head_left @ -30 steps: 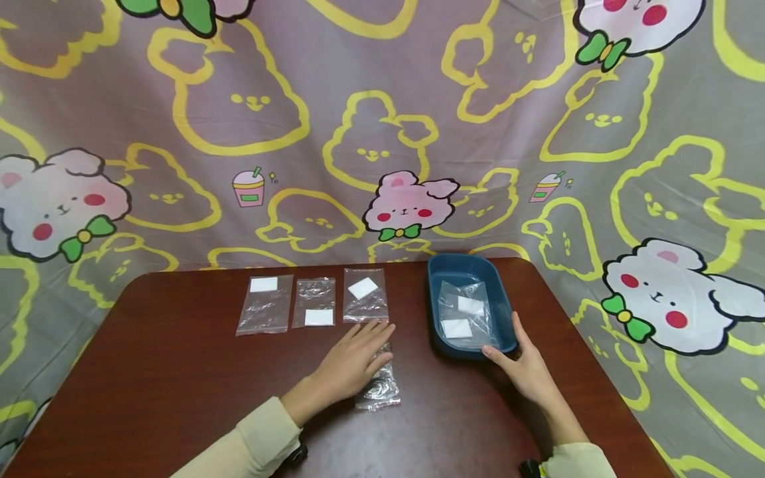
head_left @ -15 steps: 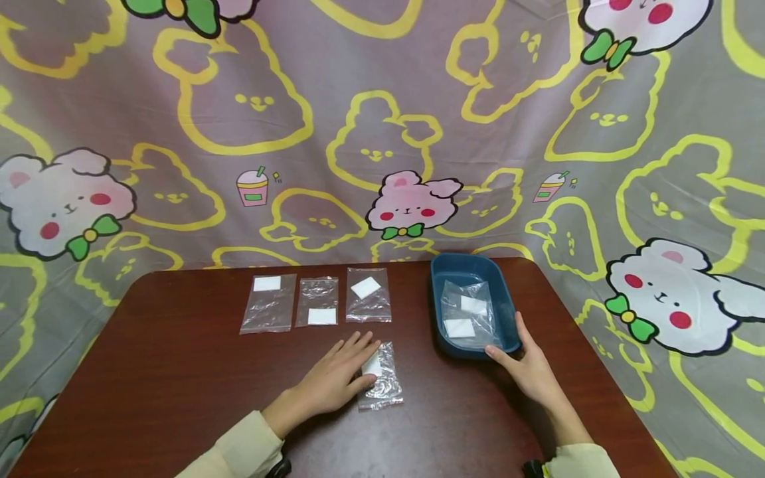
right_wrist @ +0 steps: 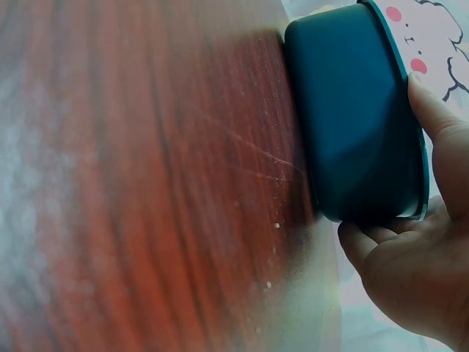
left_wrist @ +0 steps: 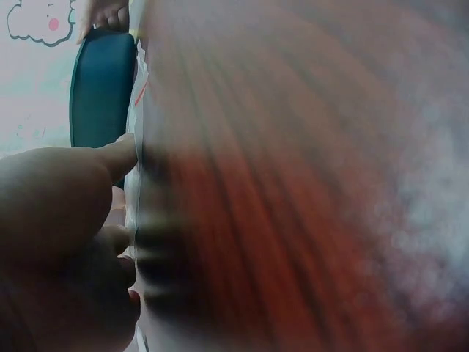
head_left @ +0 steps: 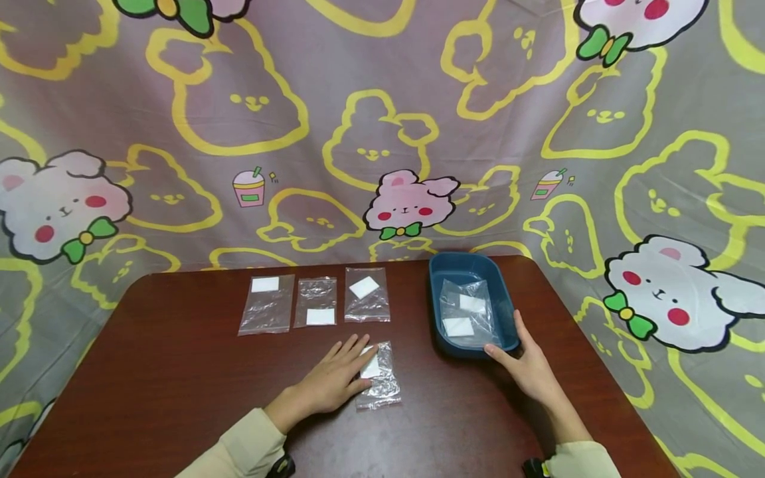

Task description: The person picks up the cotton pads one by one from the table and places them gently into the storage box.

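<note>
On the brown table my left hand lies flat, its fingertips pressing on a clear plastic bag with a white label. My right hand grips the near right corner of a blue tray, thumb on the front edge and fingers along the right side. Two clear bags with white labels lie inside the tray. The right wrist view shows the tray from outside, with the right hand wrapped round its end. The left wrist view is blurred: my left hand and the tray show.
Three clear labelled bags lie in a row farther back: left, middle and right. A cartoon-print cloth hangs behind and around the table. Bare tabletop lies at the left and near edge.
My left hand has slid back toward me along the near bag, uncovering its white label. The right hand and tray have stayed put.
</note>
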Demonstrator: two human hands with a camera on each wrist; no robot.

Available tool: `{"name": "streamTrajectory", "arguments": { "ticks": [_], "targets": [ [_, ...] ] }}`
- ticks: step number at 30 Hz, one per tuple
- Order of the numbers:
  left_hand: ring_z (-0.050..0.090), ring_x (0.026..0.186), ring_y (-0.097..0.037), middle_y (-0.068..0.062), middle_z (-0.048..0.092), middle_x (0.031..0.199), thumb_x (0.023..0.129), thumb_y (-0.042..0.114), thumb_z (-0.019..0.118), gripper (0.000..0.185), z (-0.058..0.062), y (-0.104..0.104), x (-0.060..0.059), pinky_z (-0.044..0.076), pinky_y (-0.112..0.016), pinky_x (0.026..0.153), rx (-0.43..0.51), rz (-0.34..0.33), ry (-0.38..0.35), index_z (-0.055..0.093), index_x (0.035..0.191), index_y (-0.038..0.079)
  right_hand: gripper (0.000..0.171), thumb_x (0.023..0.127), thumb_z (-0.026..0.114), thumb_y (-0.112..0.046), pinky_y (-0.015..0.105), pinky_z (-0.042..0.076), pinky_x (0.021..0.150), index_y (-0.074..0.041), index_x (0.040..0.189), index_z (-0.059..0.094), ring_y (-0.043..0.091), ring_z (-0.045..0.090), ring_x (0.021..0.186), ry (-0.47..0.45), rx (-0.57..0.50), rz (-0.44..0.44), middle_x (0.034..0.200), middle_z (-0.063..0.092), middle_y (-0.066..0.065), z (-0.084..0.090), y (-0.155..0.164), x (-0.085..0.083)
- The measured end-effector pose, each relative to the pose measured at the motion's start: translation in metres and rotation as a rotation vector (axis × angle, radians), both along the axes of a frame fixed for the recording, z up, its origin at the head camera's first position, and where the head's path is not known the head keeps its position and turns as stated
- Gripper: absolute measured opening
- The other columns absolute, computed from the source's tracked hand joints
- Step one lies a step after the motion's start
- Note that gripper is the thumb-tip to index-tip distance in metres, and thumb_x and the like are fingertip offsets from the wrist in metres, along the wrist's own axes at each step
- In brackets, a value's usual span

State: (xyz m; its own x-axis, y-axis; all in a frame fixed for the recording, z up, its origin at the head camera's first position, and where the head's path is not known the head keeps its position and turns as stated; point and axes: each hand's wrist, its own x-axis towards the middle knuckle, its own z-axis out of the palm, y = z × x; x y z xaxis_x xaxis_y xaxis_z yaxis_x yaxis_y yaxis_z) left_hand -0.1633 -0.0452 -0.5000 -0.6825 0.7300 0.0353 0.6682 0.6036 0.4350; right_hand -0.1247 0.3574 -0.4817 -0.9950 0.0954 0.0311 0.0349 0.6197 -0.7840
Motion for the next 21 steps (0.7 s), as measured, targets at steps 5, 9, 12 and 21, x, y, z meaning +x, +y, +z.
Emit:
{"name": "streamTrajectory", "arguments": {
  "ticks": [5,9,12,21],
  "targets": [
    [0.020,0.149,-0.042,-0.023,0.024,0.162,0.104,0.033,0.055,0.062,-0.0008,0.0000,0.0007,0.015,-0.060,0.119,-0.004,-0.003,0.013,0.035,0.156,0.006,0.107,0.092,0.074,-0.040,0.064,0.022,0.114,-0.016,0.162,-0.002,0.043,0.014,0.149,-0.009,0.003,-0.001,0.166,0.007,0.020,-0.0014,0.0013,-0.0005],
    [0.022,0.149,-0.041,-0.021,0.026,0.162,0.105,0.032,0.053,0.061,-0.0023,0.0004,0.0011,0.015,-0.060,0.118,-0.008,0.003,0.027,0.035,0.156,0.005,0.107,0.091,0.074,-0.043,0.064,0.022,0.114,-0.017,0.162,-0.002,0.043,0.013,0.149,-0.017,0.001,-0.005,0.166,0.006,0.020,-0.0016,0.0017,-0.0014],
    [0.023,0.148,-0.041,-0.021,0.027,0.161,0.105,0.030,0.053,0.059,-0.0027,0.0009,0.0017,0.016,-0.060,0.118,0.006,0.004,0.025,0.036,0.155,0.004,0.108,0.091,0.074,-0.044,0.065,0.021,0.114,-0.017,0.162,-0.003,0.043,0.013,0.149,-0.022,0.001,-0.007,0.166,0.006,0.020,-0.0009,0.0016,-0.0017],
    [0.027,0.146,-0.041,-0.023,0.031,0.159,0.104,0.021,0.053,0.054,-0.0041,0.0023,0.0042,0.022,-0.055,0.118,0.038,-0.002,0.048,0.040,0.152,0.000,0.107,0.092,0.073,-0.043,0.065,0.023,0.113,-0.017,0.162,-0.004,0.045,0.015,0.149,-0.034,0.010,-0.007,0.166,0.006,0.021,0.0021,0.0006,-0.0008]
  ]
}}
